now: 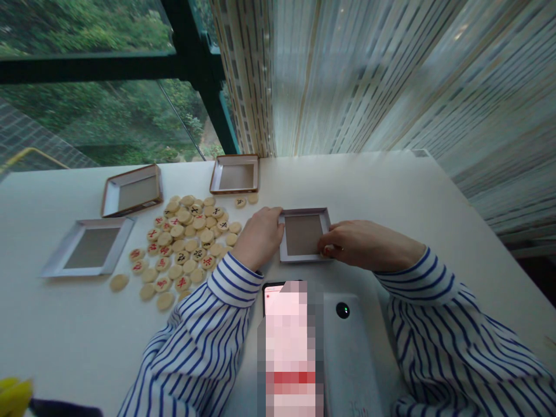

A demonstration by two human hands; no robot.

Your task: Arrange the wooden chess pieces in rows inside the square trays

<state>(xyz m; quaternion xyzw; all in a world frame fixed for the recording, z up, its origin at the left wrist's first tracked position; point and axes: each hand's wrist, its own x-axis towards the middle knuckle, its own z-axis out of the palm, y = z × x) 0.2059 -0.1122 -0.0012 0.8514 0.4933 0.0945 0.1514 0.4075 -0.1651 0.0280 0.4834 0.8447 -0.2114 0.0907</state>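
A shallow cardboard box (304,259) with a grey-brown inside and pale walls lies on the table between my hands. My left hand (261,238) grips its left wall, fingertips at the far left corner. At the near right corner, the curled fingers of my right hand (358,243) close over the right wall. Whether a small piece is also between these fingers I cannot make out. Left of my left hand spreads a heap of round wooden xiangqi pieces (190,266), some showing red or black characters, others blank side up.
Two more shallow boxes, a left one (154,200) and a right one (256,179), stand near the window edge. A pale open tray (93,270) lies at left. Nearer me are a phone (286,336) and a white device (347,347). Something yellow (15,397) shows bottom left.
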